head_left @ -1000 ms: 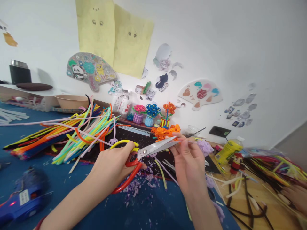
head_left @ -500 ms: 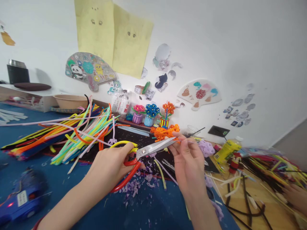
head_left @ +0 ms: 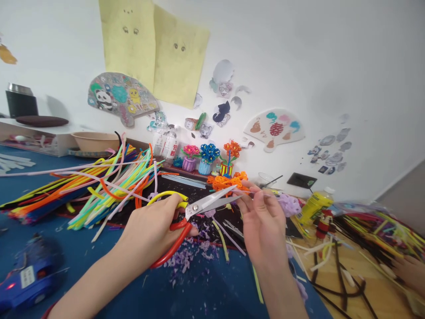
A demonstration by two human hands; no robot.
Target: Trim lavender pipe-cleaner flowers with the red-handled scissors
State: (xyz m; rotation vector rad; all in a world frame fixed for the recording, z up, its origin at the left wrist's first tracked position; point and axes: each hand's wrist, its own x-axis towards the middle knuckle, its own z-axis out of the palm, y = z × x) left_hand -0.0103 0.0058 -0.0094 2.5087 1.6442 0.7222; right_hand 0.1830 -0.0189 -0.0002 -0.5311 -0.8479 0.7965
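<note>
Your left hand (head_left: 149, 226) has its fingers through the red-and-yellow loops of the scissors (head_left: 207, 204), clamped on the handles with the blades spread apart and pointing at 2 o'clock, which brings the tips up to your other hand. Your right hand (head_left: 264, 226) pinches a thin strand (head_left: 254, 193) between thumb and fingertips, just beside the blades, a hold that keeps the strand steady and near the cutting edges. The view is poor there, so you can't be sure the strand lies between the blades.

Purple trimmings (head_left: 182, 259) lie on the blue mat (head_left: 99, 274) at 6 o'clock, right below the work. A lilac fuzz ball (head_left: 288, 204) sits at 3 o'clock. Loose pipe cleaners (head_left: 99, 190) fan out at 9 o'clock, within easy reach of your left hand, and a blue glue gun (head_left: 31, 277) rests at 8 o'clock. A co-worker's hand (head_left: 410, 272) shows at the far 4 o'clock edge.
</note>
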